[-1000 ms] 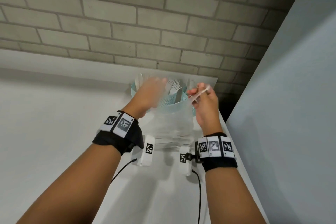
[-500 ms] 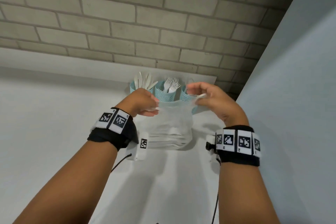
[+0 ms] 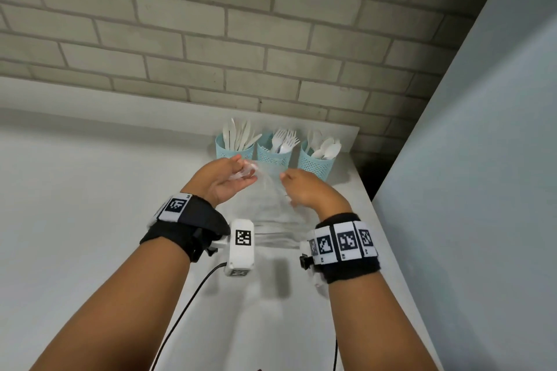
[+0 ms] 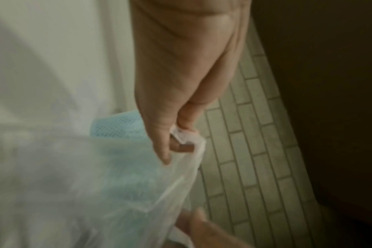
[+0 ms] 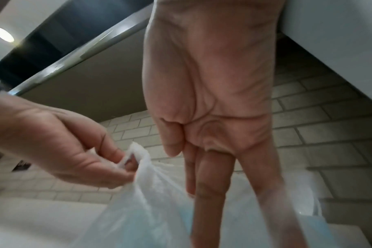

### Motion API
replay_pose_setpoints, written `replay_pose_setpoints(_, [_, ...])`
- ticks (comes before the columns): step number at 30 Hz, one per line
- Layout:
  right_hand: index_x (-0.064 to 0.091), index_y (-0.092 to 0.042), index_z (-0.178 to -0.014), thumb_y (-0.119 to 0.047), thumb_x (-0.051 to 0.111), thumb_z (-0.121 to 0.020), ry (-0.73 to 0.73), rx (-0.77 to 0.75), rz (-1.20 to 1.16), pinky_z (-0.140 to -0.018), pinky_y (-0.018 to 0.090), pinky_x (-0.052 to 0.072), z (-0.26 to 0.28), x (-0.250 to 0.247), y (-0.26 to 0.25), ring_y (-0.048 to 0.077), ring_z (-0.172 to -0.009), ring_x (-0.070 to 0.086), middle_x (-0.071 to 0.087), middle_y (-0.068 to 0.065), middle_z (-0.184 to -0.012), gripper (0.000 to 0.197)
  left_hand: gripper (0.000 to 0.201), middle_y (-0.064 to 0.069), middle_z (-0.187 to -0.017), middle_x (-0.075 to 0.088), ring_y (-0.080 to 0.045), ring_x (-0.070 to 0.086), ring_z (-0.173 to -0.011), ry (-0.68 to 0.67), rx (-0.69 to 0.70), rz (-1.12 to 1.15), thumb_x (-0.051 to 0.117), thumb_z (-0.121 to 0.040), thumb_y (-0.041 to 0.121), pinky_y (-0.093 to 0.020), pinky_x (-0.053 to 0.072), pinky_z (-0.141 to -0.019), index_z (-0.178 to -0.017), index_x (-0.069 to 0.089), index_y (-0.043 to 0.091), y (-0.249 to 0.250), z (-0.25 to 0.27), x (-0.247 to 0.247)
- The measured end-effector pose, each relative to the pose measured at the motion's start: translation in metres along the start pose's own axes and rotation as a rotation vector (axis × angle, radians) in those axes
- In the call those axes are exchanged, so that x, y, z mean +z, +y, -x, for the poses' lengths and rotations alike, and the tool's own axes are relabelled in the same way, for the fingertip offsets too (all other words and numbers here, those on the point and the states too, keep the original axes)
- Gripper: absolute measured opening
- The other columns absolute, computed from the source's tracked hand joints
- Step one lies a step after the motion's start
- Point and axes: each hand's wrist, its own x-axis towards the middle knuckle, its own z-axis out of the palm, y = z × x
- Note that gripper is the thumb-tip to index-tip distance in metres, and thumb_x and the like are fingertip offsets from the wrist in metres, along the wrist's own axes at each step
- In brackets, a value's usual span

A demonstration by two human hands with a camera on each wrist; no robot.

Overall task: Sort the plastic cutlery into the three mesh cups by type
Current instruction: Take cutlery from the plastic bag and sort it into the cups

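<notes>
Clear plastic is what both of your hands are busy with. From the head view, your left hand (image 3: pixel 227 179) pinches the top edge of a thin see-through bag (image 3: pixel 272 214) just in front of the 3 cups, while your right hand (image 3: pixel 304 191) sits at the bag's other side, fingers pointing down into or along it. The bag hangs between your wrists above the white counter (image 3: pixel 90 205). Behind it, 3 teal mesh cups stand in a row against the brick wall (image 3: pixel 241 39): the left cup (image 3: pixel 230 150) holds knives (image 3: pixel 239 135), the middle cup (image 3: pixel 274 155) holds forks (image 3: pixel 284 138), the right cup (image 3: pixel 315 164) holds spoons (image 3: pixel 325 146), all white and standing handle-down.

From the left wrist view, your thumb and fingers (image 4: pixel 182 147) are clamped together on a bunched corner of the bag (image 4: pixel 108 176). A teal mesh cup (image 4: pixel 117 125) shows past your palm and again, blurred, through the plastic. Part of your right hand (image 4: pixel 202 226) sits at the lower edge.

From the right wrist view, your right hand (image 5: pixel 210 151) has its fingers straight and together, reaching down along the bag's (image 5: pixel 151 209) opening; you can't tell whether they grip any film. Your left hand (image 5: pixel 74 151) pinches the bag's top corner beside it.
</notes>
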Motion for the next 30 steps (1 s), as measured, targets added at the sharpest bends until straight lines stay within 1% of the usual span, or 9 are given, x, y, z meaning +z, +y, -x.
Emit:
replay_pose_setpoints(3, [0.051,-0.009,-0.112,-0.015,0.024,-0.100,-0.035,0.089,0.080,-0.066,0.031,0.039,0.001,0.005,0.003,0.024,-0.073,0.059,0.053,0.014,-0.122,0.030,0.024,-0.009,-0.073,0.045,-0.011,0.045,-0.041,0.055,-0.109,0.295,0.026,-0.096,-0.007,-0.016,0.041,-0.043,-0.103,0.045,0.007,-0.003,-0.006,-0.015])
replay_pose_setpoints(7, [0.042,-0.013,-0.137,-0.021,0.026,-0.101,0.085,0.224,-0.174,-0.075,0.030,0.050,0.001,-0.001,0.024,0.022,-0.067,0.069,0.041,0.011,-0.144,0.040,0.017,0.003,-0.055,0.034,-0.006,0.029,-0.027,0.071,-0.169,0.150,0.048,-0.097,0.023,-0.012,0.021,-0.028,-0.086,0.047,0.010,-0.008,-0.014,-0.032])
replay_pose_setpoints(9, [0.040,-0.021,-0.140,-0.023,0.034,-0.099,0.157,0.211,-0.274,-0.087,0.034,0.052,0.000,-0.001,0.035,0.019,-0.058,0.067,0.041,0.005,-0.143,0.041,0.020,0.002,-0.069,0.043,-0.003,0.035,-0.035,0.076,-0.099,-0.126,0.061,-0.090,0.025,-0.011,0.024,-0.030,-0.101,0.054,0.010,-0.009,-0.018,-0.035])
replay_pose_setpoints(12, [0.057,-0.022,-0.119,-0.016,0.047,-0.093,0.318,0.111,-0.437,-0.073,0.029,0.052,-0.005,0.002,0.042,0.019,-0.058,0.067,0.060,0.002,-0.118,0.029,0.059,-0.001,-0.112,0.056,-0.011,0.054,-0.077,0.046,0.020,-0.633,0.077,-0.074,0.031,-0.018,0.043,-0.056,-0.124,0.050,0.014,-0.009,-0.018,-0.030])
replay_pose_setpoints(16, [0.061,-0.015,-0.104,-0.031,0.059,-0.088,0.714,0.167,-0.233,-0.081,0.035,0.051,-0.011,0.001,0.043,0.026,-0.098,0.060,0.063,0.011,-0.112,0.023,0.064,-0.011,-0.131,0.031,-0.029,0.039,-0.119,0.380,0.359,-1.439,0.077,-0.073,0.037,-0.041,0.043,-0.094,-0.122,0.041,0.018,-0.011,-0.001,-0.016])
replay_pose_setpoints(19, [0.042,-0.009,-0.132,-0.052,0.057,-0.086,0.384,0.299,-0.131,-0.098,0.040,0.042,-0.013,0.011,0.033,0.033,-0.121,0.045,0.046,0.017,-0.131,0.064,0.074,-0.015,-0.132,0.035,-0.033,0.042,-0.119,0.426,0.371,-1.710,0.073,-0.076,0.043,-0.043,0.042,-0.092,-0.130,0.034,0.010,-0.016,0.004,-0.006])
replay_pose_setpoints(23, [0.046,0.001,-0.126,-0.029,0.061,-0.090,0.327,0.270,-0.062,-0.092,0.033,0.043,-0.019,0.034,0.015,0.032,-0.120,0.050,0.054,0.017,-0.127,0.049,0.074,-0.017,-0.130,0.050,-0.032,0.052,-0.117,0.178,0.228,-1.657,0.074,-0.079,0.027,-0.034,0.045,-0.090,-0.133,0.031,0.000,-0.031,0.000,0.001])
replay_pose_setpoints(26, [0.057,0.003,-0.114,-0.006,0.048,-0.094,0.425,0.242,-0.065,-0.085,0.032,0.044,-0.021,0.043,0.016,0.034,-0.110,0.057,0.060,0.019,-0.116,0.024,0.052,-0.017,-0.127,0.052,-0.032,0.052,-0.117,0.190,0.280,-1.542,0.064,-0.083,0.005,-0.032,0.044,-0.090,-0.128,0.040,0.001,-0.042,-0.007,-0.007])
replay_pose_setpoints(30, [0.060,-0.006,-0.071,-0.002,0.052,-0.087,0.421,0.225,-0.454,-0.062,0.025,0.040,-0.021,0.026,0.043,0.025,-0.074,0.055,0.056,0.011,-0.073,0.019,0.047,-0.019,-0.114,0.057,-0.031,0.057,-0.102,0.247,0.149,-0.854,0.057,-0.085,-0.005,-0.041,0.049,-0.091,-0.130,0.043,0.002,-0.033,-0.014,-0.027])
